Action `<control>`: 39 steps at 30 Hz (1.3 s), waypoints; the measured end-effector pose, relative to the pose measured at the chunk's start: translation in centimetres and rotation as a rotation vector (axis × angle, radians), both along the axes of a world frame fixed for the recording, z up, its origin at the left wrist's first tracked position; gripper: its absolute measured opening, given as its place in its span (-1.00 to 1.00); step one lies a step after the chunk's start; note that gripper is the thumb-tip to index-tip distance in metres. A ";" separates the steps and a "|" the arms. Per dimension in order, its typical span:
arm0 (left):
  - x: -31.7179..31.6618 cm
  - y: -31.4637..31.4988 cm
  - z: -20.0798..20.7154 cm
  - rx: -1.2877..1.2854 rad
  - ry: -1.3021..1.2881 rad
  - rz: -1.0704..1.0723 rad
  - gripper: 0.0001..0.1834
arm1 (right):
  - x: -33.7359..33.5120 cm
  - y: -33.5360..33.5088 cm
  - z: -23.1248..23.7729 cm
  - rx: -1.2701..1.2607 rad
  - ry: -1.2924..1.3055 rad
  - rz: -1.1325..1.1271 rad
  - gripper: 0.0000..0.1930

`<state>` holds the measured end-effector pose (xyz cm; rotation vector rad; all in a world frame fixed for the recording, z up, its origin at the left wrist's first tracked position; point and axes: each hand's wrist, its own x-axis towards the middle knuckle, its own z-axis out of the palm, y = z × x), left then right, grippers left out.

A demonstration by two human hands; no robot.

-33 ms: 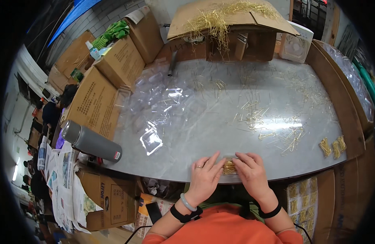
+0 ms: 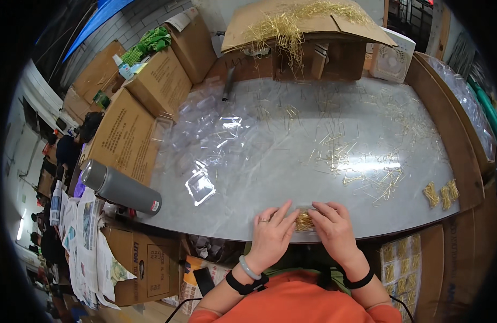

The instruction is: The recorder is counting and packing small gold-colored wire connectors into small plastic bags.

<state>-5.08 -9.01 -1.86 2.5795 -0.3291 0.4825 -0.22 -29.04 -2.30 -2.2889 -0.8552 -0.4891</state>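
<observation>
A compact bundle of gold wire hooks (image 2: pixel 305 220) lies at the table's near edge, between my two hands. A clear plastic box may be around it; the fingers hide too much to tell. My left hand (image 2: pixel 271 232), with a ring and a pale bangle, presses its fingers against the bundle's left side. From the right, the fingertips of my right hand (image 2: pixel 334 225) close on the other side. Loose gold wire hooks (image 2: pixel 386 185) are strewn over the table ahead and to the right. Several tied bundles of hooks (image 2: pixel 445 198) rest by the right edge.
Clear plastic boxes (image 2: pixel 200 185) are heaped on the table's left. A grey bottle (image 2: pixel 124 185) lies at the left edge beside cardboard boxes (image 2: pixel 116 142). At the back, a cardboard box (image 2: pixel 318 37) carries tangled hooks, next to a white fan (image 2: pixel 391 60). Filled packs (image 2: pixel 402 264) sit low right.
</observation>
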 end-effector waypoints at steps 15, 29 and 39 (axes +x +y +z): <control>2.5 -2.2 -1.4 -0.148 0.060 -0.212 -0.36 | -1.0 -2.3 -0.1 0.189 0.115 -0.209 -0.54; 2.2 -2.2 -1.4 -0.105 0.030 -0.232 -0.50 | -2.9 -0.3 -0.5 -0.072 -0.058 -0.156 -0.47; 2.0 -2.3 -1.6 -0.020 -0.048 -0.219 -0.50 | -1.2 -0.6 -0.3 0.299 0.262 -0.315 -0.60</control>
